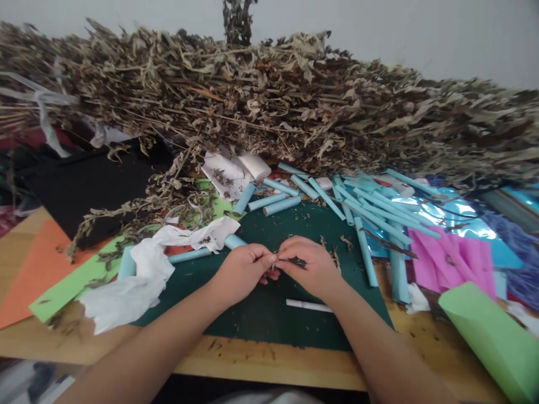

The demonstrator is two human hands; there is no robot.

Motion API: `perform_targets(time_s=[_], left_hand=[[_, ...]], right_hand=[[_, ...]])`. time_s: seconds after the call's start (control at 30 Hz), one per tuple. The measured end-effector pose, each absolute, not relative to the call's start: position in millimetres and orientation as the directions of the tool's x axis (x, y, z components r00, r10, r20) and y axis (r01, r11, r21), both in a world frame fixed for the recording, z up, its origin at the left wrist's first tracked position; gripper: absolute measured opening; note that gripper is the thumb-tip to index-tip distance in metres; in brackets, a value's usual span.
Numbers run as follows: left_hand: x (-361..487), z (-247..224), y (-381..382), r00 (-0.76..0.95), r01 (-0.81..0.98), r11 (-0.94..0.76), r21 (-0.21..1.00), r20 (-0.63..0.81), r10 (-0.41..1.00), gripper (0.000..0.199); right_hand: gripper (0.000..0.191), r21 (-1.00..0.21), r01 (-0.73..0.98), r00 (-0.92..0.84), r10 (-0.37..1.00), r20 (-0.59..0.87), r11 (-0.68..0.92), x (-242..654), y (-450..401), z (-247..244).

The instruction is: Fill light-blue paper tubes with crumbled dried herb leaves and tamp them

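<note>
Over the dark green mat (261,320), my left hand (244,272) and my right hand (311,264) meet fingertip to fingertip. Both are closed in a pinch on a small piece of dried leaf (274,262), mostly hidden by the fingers. A thin white paper roll (309,306) lies on the mat just below my right hand. Dried leaf crumbs (334,255) are scattered right of the hands. Beyond them lie several light blue paper tubes (282,205), and another blue tube (233,241) touches the area by my left hand.
A long heap of dried leafy stalks (273,106) fills the back. To the left are crumpled white tissue (147,275), green paper (71,286), orange paper (29,275) and a black sheet (96,185). Pink paper (455,261), shiny blue film (501,241) and a green sheet (488,336) lie right.
</note>
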State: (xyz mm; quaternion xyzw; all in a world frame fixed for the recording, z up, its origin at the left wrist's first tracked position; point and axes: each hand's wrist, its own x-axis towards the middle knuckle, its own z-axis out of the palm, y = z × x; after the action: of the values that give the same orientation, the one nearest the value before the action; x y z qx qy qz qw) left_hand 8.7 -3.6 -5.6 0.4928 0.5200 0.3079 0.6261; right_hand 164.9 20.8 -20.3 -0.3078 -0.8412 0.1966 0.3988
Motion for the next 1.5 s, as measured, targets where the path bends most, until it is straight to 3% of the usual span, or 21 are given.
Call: perform_targets(time_s=[0.23, 0.5, 0.63, 0.8, 1.0, 1.2, 1.33, 1.5], left_hand=[[7.4, -6.4, -4.0, 0.318, 0.102, 0.256, 0.961, -0.276, 0.907, 0.013], [3.2, -7.6, 3.4, 0.306, -0.124, 0.353, 0.927, -0.303, 0.903, 0.017], [1.6, -9.0, 3.9, 0.299, -0.145, 0.339, 0.929, -0.285, 0.911, 0.023], [4.9, -6.7, 0.0, 0.356, -0.075, 0.369, 0.926, -0.321, 0.878, 0.020], [4.0, -1.8, 0.0, 0.399, 0.022, 0.396, 0.918, -0.371, 0.838, 0.010], [2.7, -2.6, -0.7, 0.476, -0.031, 0.424, 0.905, -0.359, 0.803, 0.014], [4.6, -3.5, -0.7, 0.487, 0.022, 0.296, 0.955, -0.269, 0.831, 0.017], [4.8, 0.0, -1.8, 0.441, 0.299, -0.063, 0.952, -0.080, 0.894, 0.017]], right_hand=[[0.009, -0.534, 0.425, -0.441, 0.682, 0.583, 0.731, 162.9, 19.2, -18.5], [0.014, -0.512, 0.446, -0.405, 0.676, 0.616, 0.734, 159.6, 11.2, -15.6], [0.019, -0.611, 0.371, -0.475, 0.708, 0.522, 0.699, 164.9, 15.6, -14.1], [0.004, -0.718, 0.299, -0.471, 0.751, 0.462, 0.629, 166.2, 18.4, -14.2], [0.015, -0.681, 0.344, -0.489, 0.743, 0.457, 0.646, 162.5, 18.0, -18.9], [0.009, -0.581, 0.398, -0.475, 0.701, 0.532, 0.710, 164.7, 19.2, -20.3], [0.007, -0.540, 0.406, -0.450, 0.675, 0.585, 0.738, 164.2, 16.4, -18.2], [0.009, -0.560, 0.372, -0.372, 0.672, 0.641, 0.740, 162.0, 13.2, -17.6]])
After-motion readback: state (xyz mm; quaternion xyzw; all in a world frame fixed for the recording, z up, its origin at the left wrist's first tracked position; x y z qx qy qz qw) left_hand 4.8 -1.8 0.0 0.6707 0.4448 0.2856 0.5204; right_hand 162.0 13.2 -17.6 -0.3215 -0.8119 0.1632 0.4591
